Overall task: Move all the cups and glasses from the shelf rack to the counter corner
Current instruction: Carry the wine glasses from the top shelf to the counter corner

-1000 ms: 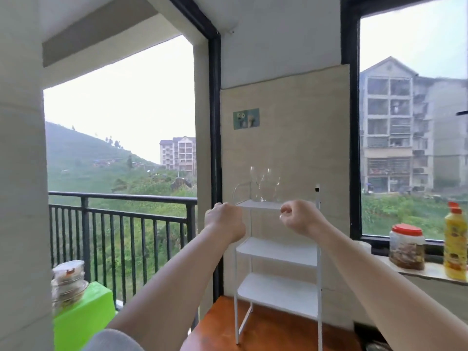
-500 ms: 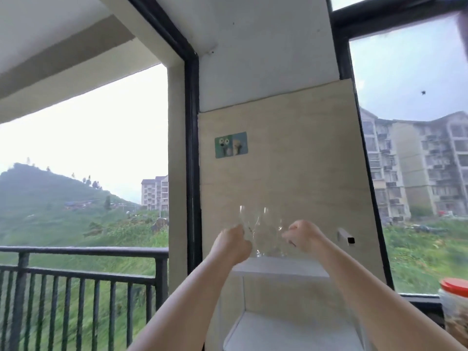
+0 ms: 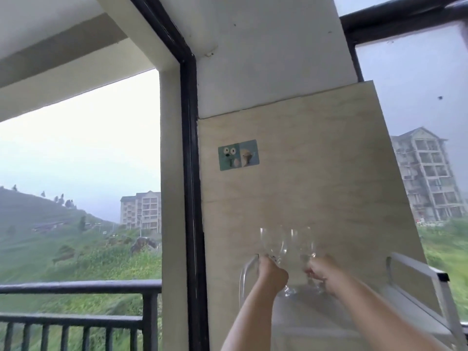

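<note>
Fingers of both hands curl round the stems of two clear stemmed wine glasses on the white metal shelf rack [image 3: 415, 272].

The left hand [image 3: 272, 274] grips the left clear wine glass [image 3: 272, 243]; the right hand [image 3: 323, 273] grips the right clear wine glass [image 3: 304, 241]. Both glasses stand upright, just beside each other, on the rack's top shelf before the beige tiled wall panel [image 3: 316, 173] bearing a small cartoon sticker [image 3: 238, 155].

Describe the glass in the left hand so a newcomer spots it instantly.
Find the beige wall panel with the cartoon sticker. Below it, two clear stemmed glasses stand on the white rack's top shelf. It is the left glass, nearest the black window frame, gripped by the left hand.
</note>
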The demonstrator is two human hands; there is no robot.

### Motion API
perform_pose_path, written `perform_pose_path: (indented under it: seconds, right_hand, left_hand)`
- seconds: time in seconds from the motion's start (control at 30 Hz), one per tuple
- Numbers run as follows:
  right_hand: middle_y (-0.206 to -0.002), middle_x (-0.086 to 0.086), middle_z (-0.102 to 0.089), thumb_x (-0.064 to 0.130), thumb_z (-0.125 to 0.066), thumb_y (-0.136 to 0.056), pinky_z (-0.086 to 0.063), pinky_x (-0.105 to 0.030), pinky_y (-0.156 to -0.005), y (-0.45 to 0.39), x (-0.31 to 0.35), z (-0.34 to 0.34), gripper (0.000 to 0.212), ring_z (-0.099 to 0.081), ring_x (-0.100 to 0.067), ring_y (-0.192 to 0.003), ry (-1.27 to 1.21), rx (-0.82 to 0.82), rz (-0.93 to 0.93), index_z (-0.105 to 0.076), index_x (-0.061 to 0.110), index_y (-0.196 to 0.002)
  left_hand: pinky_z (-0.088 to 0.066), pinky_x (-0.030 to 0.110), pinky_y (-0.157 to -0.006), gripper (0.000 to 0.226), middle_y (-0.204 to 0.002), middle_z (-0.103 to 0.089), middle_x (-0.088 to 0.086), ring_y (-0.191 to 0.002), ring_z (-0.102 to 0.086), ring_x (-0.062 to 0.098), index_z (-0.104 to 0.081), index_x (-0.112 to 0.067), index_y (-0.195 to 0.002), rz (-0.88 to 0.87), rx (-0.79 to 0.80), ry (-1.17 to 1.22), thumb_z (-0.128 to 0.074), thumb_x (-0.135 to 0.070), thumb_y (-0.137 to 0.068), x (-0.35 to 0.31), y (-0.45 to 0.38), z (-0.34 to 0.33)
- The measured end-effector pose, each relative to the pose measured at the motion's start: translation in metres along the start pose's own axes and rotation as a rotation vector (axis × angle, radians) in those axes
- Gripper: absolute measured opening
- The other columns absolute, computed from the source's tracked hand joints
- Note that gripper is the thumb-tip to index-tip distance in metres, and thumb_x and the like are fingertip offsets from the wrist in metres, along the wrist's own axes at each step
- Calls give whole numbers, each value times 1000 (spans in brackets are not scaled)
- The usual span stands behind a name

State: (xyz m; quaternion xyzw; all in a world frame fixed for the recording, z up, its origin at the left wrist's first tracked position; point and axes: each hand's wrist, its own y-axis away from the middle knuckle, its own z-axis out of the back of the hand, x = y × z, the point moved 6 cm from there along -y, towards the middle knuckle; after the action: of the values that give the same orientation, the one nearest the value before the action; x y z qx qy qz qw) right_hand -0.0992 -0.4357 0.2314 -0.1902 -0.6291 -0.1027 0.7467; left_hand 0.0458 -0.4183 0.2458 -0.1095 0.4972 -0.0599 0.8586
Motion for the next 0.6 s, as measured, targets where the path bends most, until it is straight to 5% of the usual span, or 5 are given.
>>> perform_pose_path:
  seconds: [0.07, 0.17, 0.3, 0.43, 0.6]
  right_hand:
    - [-31, -6, -49, -16, -48, -77, -31, -16, -40, 3, 1, 2, 32, -46, -19, -37, -34, 5, 5, -60, 8, -60]
    - [-17, 3, -43, -16, -47, -81, -25, -5, -29, 12, 2, 4, 33, -46, -11, -17, -79, -10, 9, -53, 11, -63]
    - [-27, -2, -44, -13, -52, -80, -26, -12, -33, 25, 7, 0, 31, -42, -11, -19, -130, 25, 16, -48, 10, -60]
    - [-50, -6, -37, -13, -49, -81, -29, -26, -45, 38, 12, 7, 32, -37, -18, -38, -154, 23, 31, -44, 6, -56]
    - [-32, -7, -40, -11, -50, -76, -31, -26, -47, 71, 32, 44, 30, -37, -20, -41, -183, -39, 101, -46, 5, -51]
  left_hand:
    - [-43, 26, -80, 34, -96, -41, 4, -93, -38, 17, -41, -18, -117, -2, 39, 117, -44, 1, -88, 1, -7, -7]
    - [-41, 20, -66, 38, -73, -37, 0, -83, -44, 18, -28, -21, -66, 53, 77, 280, -45, 6, -87, 1, -10, -10]
    - [-34, 15, -35, 36, -60, -38, 3, -48, -39, 14, -31, -15, -62, 57, 103, 381, -46, 5, -87, -1, -9, -10]
    - [-31, 22, -40, 28, -56, -38, 5, -45, -34, 17, -42, -11, -61, 23, 64, 441, -52, 8, -78, -1, -3, -9]
    - [-29, 20, -41, 30, -50, -36, 5, -43, -32, 17, -42, -12, -56, -104, 35, 500, -52, 10, -75, -27, 10, -13]
